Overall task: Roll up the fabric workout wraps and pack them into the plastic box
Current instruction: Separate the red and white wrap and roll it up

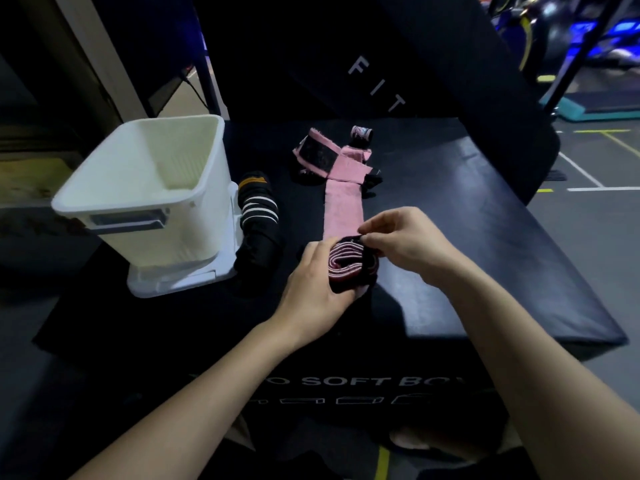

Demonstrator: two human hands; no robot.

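On a black padded box [485,237] whose near face reads "SOFT BO" in white, with the ends of the line hidden by the arms, the left hand [318,289] curls round the near side of a partly rolled pink wrap [349,265] while the right hand [405,244] pinches the roll's far edge. The wrap's loose pink tail runs away to a crumpled heap at the far middle. To the left stands the white plastic box [149,188] with a black striped wrap [258,209] touching its right side, and a dark upright pad [377,84] behind shows the letters "FIT".
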